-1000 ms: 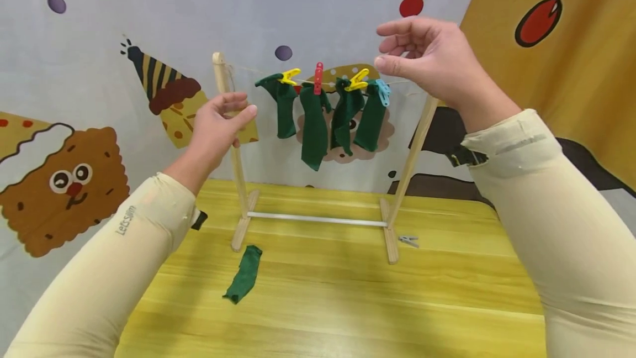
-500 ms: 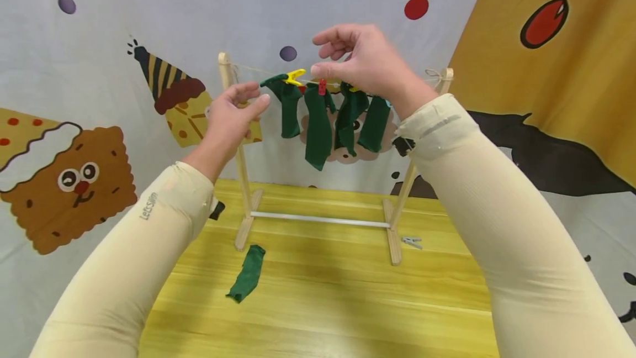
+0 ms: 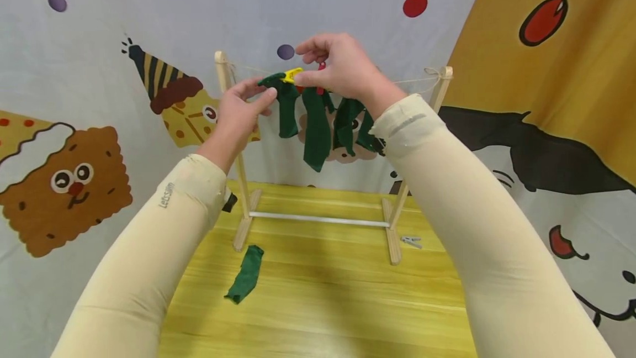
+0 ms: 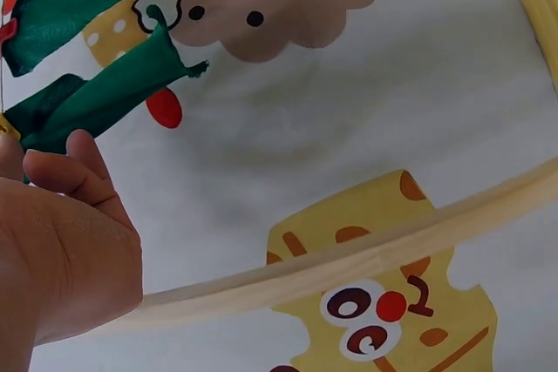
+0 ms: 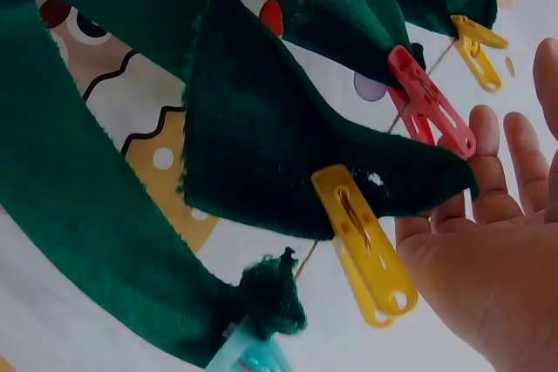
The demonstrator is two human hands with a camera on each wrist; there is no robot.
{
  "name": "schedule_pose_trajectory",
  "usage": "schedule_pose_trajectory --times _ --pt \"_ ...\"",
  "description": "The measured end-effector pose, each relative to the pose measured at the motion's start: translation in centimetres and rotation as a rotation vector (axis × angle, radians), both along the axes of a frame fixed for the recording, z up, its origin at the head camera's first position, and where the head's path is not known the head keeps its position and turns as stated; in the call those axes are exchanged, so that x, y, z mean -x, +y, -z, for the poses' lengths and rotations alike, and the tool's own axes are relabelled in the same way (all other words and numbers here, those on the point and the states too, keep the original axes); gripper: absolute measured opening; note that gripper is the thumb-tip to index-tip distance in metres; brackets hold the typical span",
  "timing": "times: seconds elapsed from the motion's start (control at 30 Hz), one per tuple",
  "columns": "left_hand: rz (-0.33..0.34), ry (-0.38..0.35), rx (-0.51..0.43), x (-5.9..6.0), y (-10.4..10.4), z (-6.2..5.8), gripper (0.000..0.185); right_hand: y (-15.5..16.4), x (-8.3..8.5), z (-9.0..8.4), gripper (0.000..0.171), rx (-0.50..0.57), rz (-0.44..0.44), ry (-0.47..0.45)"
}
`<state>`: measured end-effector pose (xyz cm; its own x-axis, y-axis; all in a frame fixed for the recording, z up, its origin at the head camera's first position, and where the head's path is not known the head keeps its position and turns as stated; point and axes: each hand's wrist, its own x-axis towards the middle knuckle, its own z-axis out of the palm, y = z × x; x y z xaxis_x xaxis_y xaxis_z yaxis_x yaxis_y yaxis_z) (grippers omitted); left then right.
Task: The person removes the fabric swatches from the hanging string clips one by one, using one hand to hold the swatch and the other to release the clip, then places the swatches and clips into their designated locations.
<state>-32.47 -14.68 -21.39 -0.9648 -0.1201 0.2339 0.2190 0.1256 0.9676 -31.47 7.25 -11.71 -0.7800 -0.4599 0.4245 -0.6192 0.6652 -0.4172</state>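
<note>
Whereas the right hand [image 3: 343, 68] hovered right of the line earlier, the leftmost yellow peg [image 3: 290, 75] is now pinched; the sock [image 3: 284, 105] beneath is pinched by the left hand [image 3: 238, 112].

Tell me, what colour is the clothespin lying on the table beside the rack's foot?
The clothespin looks grey, lying on the yellow table beside the rack's foot. It shows best in the head view.

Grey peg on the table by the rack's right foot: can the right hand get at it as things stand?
Probably yes. The grey peg lies in the open on the table, nothing over it. The right hand is up at the line by the yellow peg and would have to come down.
</note>
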Motion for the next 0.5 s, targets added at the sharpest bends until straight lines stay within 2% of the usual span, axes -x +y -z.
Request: schedule_pose_trajectory --times 0.2,0.5 --pt "-0.006 0.002 -0.013 0.6 0.4 0.1 0.054 -0.9 0.3 0.3 0.055 -0.065 0.041 0.005" --pt "0.011 0.012 -0.074 0.8 1.1 0.1 0.05 -1.4 0.6 0.8 0.056 -0.147 0.087 0.019"
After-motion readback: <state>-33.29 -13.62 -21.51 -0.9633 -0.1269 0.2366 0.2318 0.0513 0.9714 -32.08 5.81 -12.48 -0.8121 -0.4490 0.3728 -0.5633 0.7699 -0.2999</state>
